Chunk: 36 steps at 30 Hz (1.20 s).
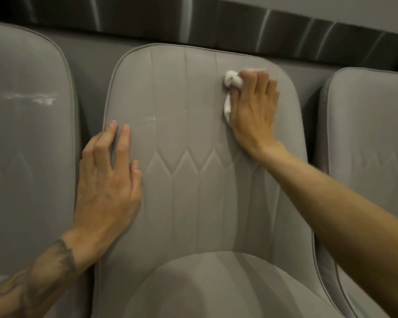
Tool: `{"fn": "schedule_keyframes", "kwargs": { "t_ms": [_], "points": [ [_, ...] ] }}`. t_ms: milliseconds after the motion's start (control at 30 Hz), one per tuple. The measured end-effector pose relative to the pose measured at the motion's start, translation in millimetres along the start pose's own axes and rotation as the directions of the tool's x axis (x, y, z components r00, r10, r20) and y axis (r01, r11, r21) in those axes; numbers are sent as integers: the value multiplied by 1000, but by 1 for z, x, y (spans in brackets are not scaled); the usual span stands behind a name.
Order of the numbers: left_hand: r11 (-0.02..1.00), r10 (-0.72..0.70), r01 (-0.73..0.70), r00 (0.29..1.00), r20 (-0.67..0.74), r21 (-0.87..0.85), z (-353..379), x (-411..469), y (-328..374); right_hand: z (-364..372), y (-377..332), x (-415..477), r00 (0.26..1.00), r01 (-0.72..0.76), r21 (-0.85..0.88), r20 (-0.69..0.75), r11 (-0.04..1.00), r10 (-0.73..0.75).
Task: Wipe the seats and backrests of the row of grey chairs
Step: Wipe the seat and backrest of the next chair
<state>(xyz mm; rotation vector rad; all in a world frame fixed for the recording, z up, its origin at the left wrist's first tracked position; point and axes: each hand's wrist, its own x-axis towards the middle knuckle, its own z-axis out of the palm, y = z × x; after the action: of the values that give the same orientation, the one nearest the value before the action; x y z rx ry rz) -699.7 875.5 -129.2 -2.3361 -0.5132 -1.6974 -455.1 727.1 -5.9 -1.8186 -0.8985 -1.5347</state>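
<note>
A grey padded chair fills the middle of the head view, its stitched backrest (193, 125) facing me and its seat (216, 283) at the bottom. My right hand (254, 109) presses a crumpled white cloth (233, 81) against the upper right of the backrest, fingers curled over the cloth. My left hand (108, 177) rests flat with straight fingers on the backrest's left edge. A faint pale smear (153, 119) shows on the backrest between the hands.
A second grey chair (25, 134) stands to the left with whitish streaks (39, 98) across its backrest. A third grey chair (372, 138) stands to the right. Behind the row runs a dark glossy wall strip (216, 21).
</note>
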Motion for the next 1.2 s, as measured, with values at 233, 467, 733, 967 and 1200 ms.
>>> {"fn": "schedule_keyframes", "kwargs": {
  "t_ms": [233,467,733,967,1200],
  "points": [
    [1000,4,-4,1000,8,5,-2,2,2,-17,15,-64,929,337,48,147,940,-340],
    [1000,5,-4,1000,-9,21,1,-1,1,11,3,40,999,20,-7,-31,1000,-20],
    [1000,10,-10,1000,-5,2,0,0,1,-26,21,-98,896,388,60,207,920,-392],
    [1000,15,-15,1000,-10,0,0,-1,1,-10,14,-51,991,111,-29,77,993,-108],
    [1000,21,-20,999,-36,14,2,-1,0,-35,33,-198,685,622,137,384,771,-620]
  ]
}}
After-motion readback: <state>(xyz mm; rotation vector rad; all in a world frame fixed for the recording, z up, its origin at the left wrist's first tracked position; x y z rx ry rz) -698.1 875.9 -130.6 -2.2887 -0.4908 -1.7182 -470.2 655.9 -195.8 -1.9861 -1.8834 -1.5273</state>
